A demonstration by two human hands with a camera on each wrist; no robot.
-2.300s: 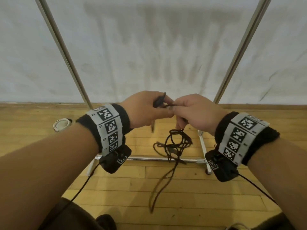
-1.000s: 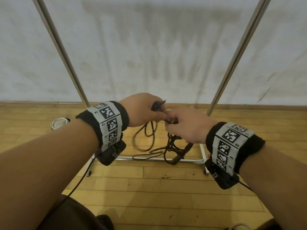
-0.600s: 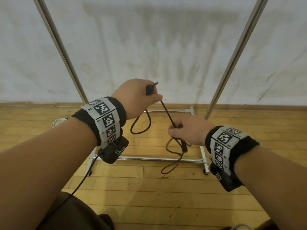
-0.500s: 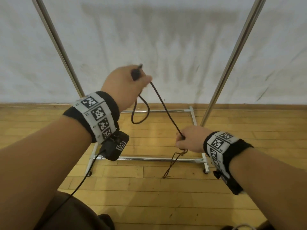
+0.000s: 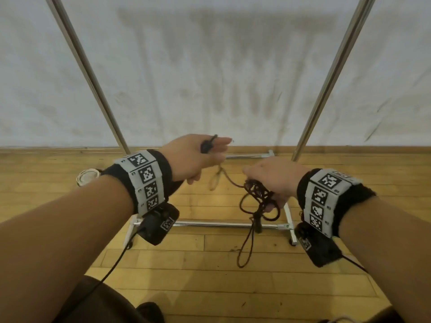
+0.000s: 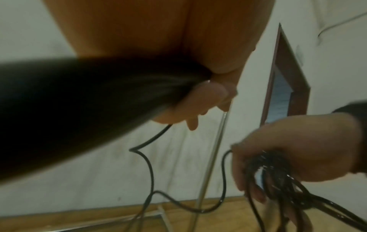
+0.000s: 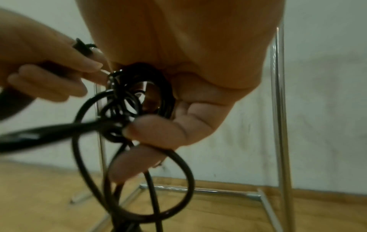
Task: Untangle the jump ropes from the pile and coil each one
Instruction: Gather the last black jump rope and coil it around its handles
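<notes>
A dark jump rope [image 5: 258,194] hangs in the air between both hands above the wooden floor. My left hand [image 5: 217,151] grips one black handle [image 5: 206,146], whose tip sticks up past the thumb. My right hand [image 5: 262,197], lower and to the right, holds a bunch of tangled rope loops [image 7: 127,102] in its curled fingers [image 7: 168,133]. A slack length of cord [image 5: 229,179] runs between the hands. A second black handle [image 7: 39,133] and a long loop [image 5: 245,250] dangle below the right hand. In the left wrist view the handle [image 6: 79,102] is a dark blur.
A chrome garment rack stands ahead, with two slanting poles [image 5: 331,73] and a base frame [image 5: 210,223] on the floor under the hands. A white roll of tape [image 5: 87,177] lies on the floor at the left. A stained white wall is behind.
My left hand has come down from its raised position and the taut cord has gone slack. My right hand has risen and now holds a bunch of gathered loops.
</notes>
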